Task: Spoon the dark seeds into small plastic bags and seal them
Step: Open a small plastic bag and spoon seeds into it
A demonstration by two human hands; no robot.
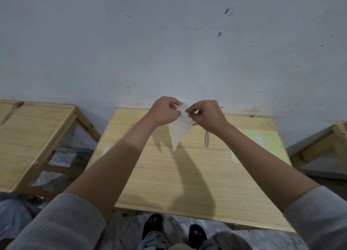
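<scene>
A small clear plastic bag point(179, 131) hangs tilted above the far part of the wooden table point(187, 174), one corner pointing down. My left hand point(165, 110) and my right hand point(206, 114) both pinch its top edge, fingertips close together. The bag looks empty; no seeds show inside. A white plastic spoon point(207, 140) lies on the table just under my right wrist, its bowl hidden by the hand. The dark seeds are not in sight.
A pale yellow sheet point(262, 146) with a small clear bag point(259, 139) on it lies at the table's right. A second wooden table point(28, 137) stands to the left with a spoon point(11, 111) on it. Another wooden frame point(328, 137) stands at the right. The wall is right behind.
</scene>
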